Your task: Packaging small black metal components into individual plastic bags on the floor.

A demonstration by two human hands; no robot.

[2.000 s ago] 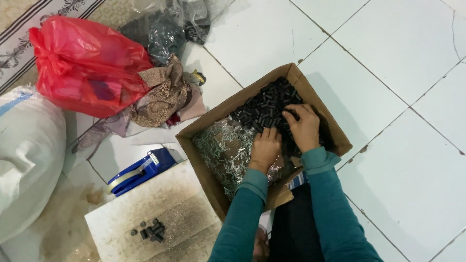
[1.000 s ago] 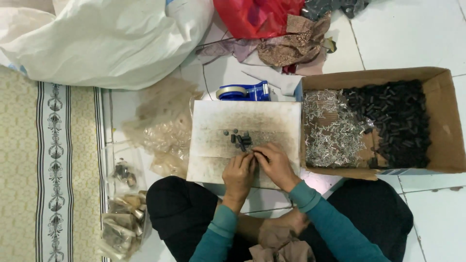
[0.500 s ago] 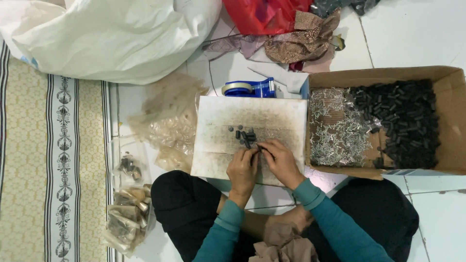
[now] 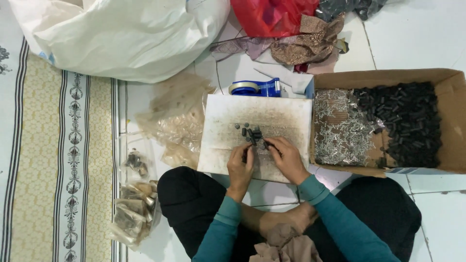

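One white board (image 4: pixel 228 121) at frame centre, surface smudged grey. On it, cluster of small dark parts (image 4: pixel 250 133), roughly eight to ten, short, cylindrical, dark grey; exact count unclear. Two hands at board's lower edge: left hand (image 4: pixel 240 167) fingers curled, pinching small dark part; right hand (image 4: pixel 286 157) fingers bent over part just below cluster, grip unclear. One cardboard box (image 4: pixel 454 97) at right: silvery pieces left half, black pieces right half. One blue tape dispenser (image 4: pixel 255 88) above board.
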